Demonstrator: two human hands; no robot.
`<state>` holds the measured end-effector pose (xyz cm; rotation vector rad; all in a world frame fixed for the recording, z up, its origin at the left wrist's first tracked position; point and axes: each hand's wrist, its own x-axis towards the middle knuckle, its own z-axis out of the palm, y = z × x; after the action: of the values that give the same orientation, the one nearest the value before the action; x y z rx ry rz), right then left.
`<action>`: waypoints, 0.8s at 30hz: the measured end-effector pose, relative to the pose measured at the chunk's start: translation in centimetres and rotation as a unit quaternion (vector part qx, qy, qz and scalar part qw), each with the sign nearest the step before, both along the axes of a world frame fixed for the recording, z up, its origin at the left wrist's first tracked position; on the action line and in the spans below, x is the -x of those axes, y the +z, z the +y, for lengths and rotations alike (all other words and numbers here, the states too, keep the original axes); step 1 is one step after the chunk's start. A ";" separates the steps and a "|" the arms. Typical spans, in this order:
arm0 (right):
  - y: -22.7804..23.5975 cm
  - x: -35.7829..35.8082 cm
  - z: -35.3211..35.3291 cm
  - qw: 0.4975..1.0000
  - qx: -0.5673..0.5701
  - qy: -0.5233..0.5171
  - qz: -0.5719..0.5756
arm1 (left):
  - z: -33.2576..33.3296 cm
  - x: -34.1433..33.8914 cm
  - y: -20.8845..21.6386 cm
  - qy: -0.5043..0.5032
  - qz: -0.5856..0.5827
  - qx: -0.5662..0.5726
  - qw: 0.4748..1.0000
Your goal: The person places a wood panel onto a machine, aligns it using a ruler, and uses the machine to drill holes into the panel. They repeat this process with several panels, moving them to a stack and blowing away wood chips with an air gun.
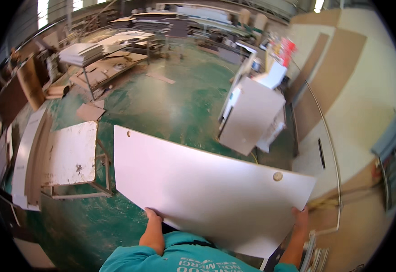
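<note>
A large white board is held up in front of my body, tilted, its far long edge higher on the left than on the right. Near that edge are two round holes, one at each end; the right hole shows a tan inside. My left hand is closed on the near left edge of the board, with some fingers hidden beneath it. On the right short edge, my right hand grips the board, its fingers partly out of sight behind it.
To the left stands a worn white-topped table on a metal frame, beside stacked long panels. Ahead right is a grey cabinet-like box. Farther off, a bench carries boards. Big panels lean along the right. The floor is green.
</note>
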<state>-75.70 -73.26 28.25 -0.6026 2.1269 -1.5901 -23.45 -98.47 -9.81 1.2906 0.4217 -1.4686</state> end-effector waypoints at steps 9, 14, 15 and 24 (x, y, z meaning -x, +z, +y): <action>-1.8 3.6 -28.3 0.989 0.112 0.092 -0.035 | -20.6 2.4 -3.3 0.110 0.037 -0.016 0.993; 1.3 5.0 -38.3 0.988 0.101 0.116 -0.018 | -35.8 5.1 -1.5 0.060 0.027 -0.042 0.997; 2.0 4.8 -39.8 0.985 0.118 0.122 -0.015 | -38.3 6.2 -0.8 0.027 0.025 -0.047 0.998; 3.1 8.8 -55.0 0.954 0.187 0.229 -0.056 | -58.9 17.7 -2.9 -0.173 0.043 -0.038 0.983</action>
<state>-84.55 -128.25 31.30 -1.0153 1.4664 -1.7041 -41.12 -157.35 -12.68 1.4165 0.3217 -1.8183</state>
